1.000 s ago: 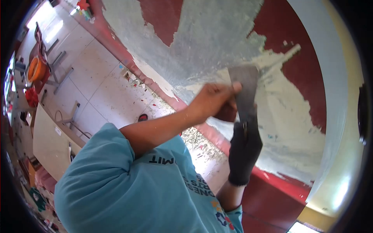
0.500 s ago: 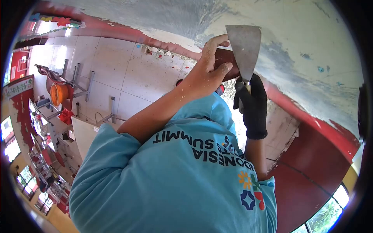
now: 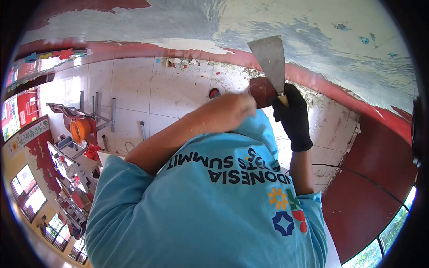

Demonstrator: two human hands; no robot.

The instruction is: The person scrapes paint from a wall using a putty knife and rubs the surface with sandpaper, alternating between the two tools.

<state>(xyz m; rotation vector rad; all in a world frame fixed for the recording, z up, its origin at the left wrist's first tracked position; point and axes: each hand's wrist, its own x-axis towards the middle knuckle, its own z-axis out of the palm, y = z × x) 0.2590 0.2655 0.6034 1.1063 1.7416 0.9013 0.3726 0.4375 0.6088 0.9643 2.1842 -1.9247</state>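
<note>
Head view: gloved right hand (image 3: 295, 118), right of upper centre, closed round the handle of a putty knife (image 3: 271, 60); blade points up, seen against the patchy wall (image 3: 308, 33) across the top. Dark red flat piece (image 3: 259, 91) just beside the blade, partly behind it; which hand bears it, cannot tell. Bare left hand (image 3: 239, 109), near centre, blurred; grip unclear. Orange basin (image 3: 79, 130) at left.

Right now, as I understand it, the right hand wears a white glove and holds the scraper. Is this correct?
Not quite: the glove is black, not white, as the head view shows. The right hand does wear it and holds the scraper.
</note>
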